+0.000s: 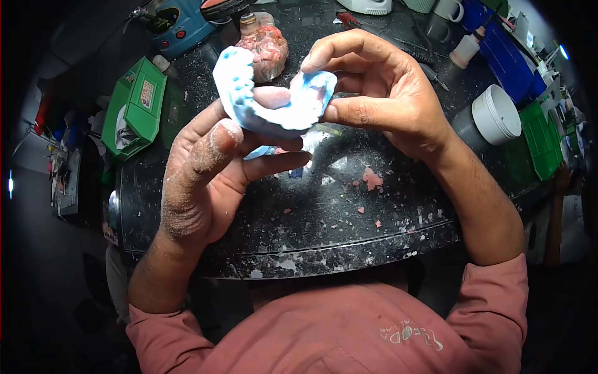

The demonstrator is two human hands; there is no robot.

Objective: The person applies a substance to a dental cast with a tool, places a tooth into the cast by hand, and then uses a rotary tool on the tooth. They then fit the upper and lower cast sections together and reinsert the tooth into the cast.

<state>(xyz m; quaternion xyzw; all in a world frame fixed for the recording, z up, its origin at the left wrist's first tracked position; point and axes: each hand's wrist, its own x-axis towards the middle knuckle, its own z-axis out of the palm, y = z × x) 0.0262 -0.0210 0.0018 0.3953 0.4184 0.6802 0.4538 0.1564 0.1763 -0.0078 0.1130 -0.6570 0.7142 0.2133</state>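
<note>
A pale blue-white dental cast (268, 118), horseshoe-shaped with a row of teeth, is held up over the table between both hands. My left hand (208, 168) grips it from the left and below, one fingertip showing inside the arch. White dust coats the thumb and side of that hand. At the cast's right end, my right hand (380, 87) pinches it between thumb and fingers. Behind the cast stands a squat burner-like jar (265, 53) crusted with pink wax. Some blue pieces show below the cast, partly covered by my left fingers.
Pink wax scraps (372, 179) and white flecks are scattered over the black table (324, 230). A green bin (143, 103) and a blue machine (180, 28) are at the left. On the right are a white tub (496, 115), a small bottle (465, 51) and another green bin (541, 140).
</note>
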